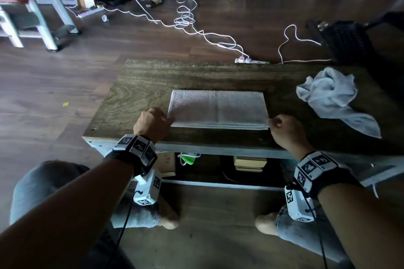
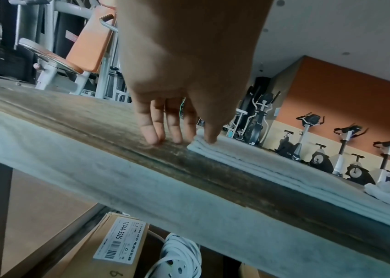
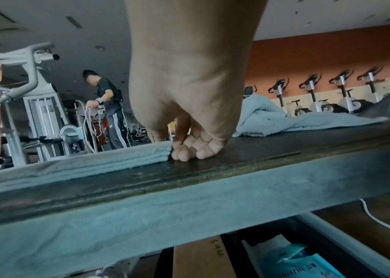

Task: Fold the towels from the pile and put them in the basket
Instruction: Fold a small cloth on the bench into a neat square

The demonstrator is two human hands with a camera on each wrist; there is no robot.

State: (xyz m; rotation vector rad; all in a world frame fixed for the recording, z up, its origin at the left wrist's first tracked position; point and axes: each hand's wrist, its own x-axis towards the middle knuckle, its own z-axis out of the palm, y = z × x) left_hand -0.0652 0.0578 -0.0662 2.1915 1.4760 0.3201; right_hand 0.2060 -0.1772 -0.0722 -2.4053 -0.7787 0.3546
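A white towel [image 1: 218, 109], folded into a flat rectangle, lies in the middle of the wooden table [image 1: 153, 81]. My left hand [image 1: 168, 119] is at its near left corner. In the left wrist view the left hand [image 2: 189, 139] has straight fingers [image 2: 153, 137] touching the table and the thumb pressing on the towel [image 2: 248, 156] corner. My right hand [image 1: 272, 121] is at the near right corner. In the right wrist view the right hand [image 3: 182, 150] has curled fingers against the towel [image 3: 94, 161] end, thumb pinching the corner. A crumpled towel [image 1: 328, 96] lies at the right. A black basket [image 1: 347, 39] stands beyond the table's far right corner.
White cables [image 1: 185, 17] and a power strip [image 1: 251, 60] lie on the floor behind the table. Boxes [image 1: 249, 162] sit under it. Gym machines [image 1: 43, 17] stand at the far left. Another person [image 3: 108, 109] stands in the background.
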